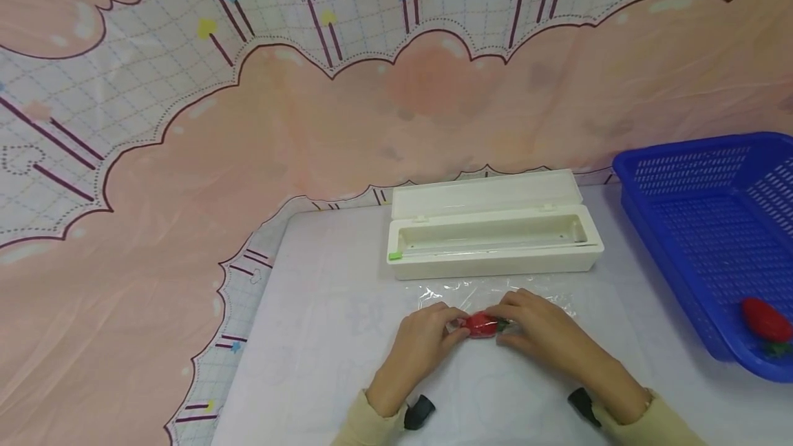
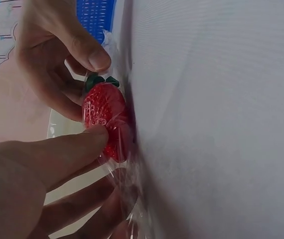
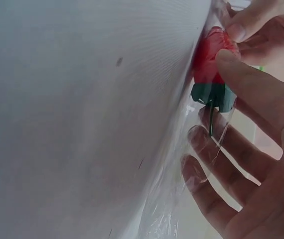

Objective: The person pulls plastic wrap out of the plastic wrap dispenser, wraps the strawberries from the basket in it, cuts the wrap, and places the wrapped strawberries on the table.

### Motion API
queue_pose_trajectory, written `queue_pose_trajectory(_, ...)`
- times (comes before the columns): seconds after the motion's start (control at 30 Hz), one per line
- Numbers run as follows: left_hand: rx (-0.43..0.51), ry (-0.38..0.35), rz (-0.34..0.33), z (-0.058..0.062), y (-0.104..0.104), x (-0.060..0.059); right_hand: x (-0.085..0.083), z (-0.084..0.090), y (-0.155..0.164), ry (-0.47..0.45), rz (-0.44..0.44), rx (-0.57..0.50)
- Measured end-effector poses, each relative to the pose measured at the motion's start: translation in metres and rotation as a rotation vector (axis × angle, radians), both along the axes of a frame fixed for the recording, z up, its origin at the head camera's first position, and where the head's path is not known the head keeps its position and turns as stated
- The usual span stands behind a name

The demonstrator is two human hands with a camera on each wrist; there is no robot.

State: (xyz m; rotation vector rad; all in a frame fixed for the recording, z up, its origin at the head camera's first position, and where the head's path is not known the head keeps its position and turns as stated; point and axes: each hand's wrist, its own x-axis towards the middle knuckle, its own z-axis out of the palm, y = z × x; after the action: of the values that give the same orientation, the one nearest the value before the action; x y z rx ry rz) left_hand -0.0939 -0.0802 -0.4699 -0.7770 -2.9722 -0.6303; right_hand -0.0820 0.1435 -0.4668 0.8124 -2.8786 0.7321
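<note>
A red strawberry [image 1: 482,325] with green leaves and a stem lies on the white table, wrapped in clear plastic film [image 3: 162,219]. My left hand [image 1: 423,341] pinches its pointed end through the film, thumb in front and fingers behind. From the other side my right hand [image 1: 545,329] holds the leafy end, its thumb [image 3: 249,82] on the red flesh and its other fingers spread behind the film. More film [image 1: 461,291] spreads flat just beyond both hands.
Behind the hands stands a long white box [image 1: 495,267] with its lid raised, a small green piece [image 1: 395,256] at its left corner. To the right is a blue basket [image 1: 672,267] with another strawberry [image 1: 765,320] inside. A patterned cloth [image 1: 347,136] covers the background.
</note>
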Motion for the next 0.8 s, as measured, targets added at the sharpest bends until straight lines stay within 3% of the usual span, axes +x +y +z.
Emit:
queue_pose_trajectory(0.33,-0.041,-0.002,-0.020,0.002,0.000,0.001,-0.004,0.004,-0.005,-0.023,-0.008,-0.024)
queue_pose_trajectory(0.67,-0.074,0.094,-0.028,0.012,-0.001,0.001,-0.005,0.000,-0.004,-0.054,-0.023,-0.049)
queue_pose_trajectory(0.8,-0.051,0.140,-0.070,0.014,0.000,0.002,-0.005,-0.001,-0.002,-0.073,-0.009,-0.069)
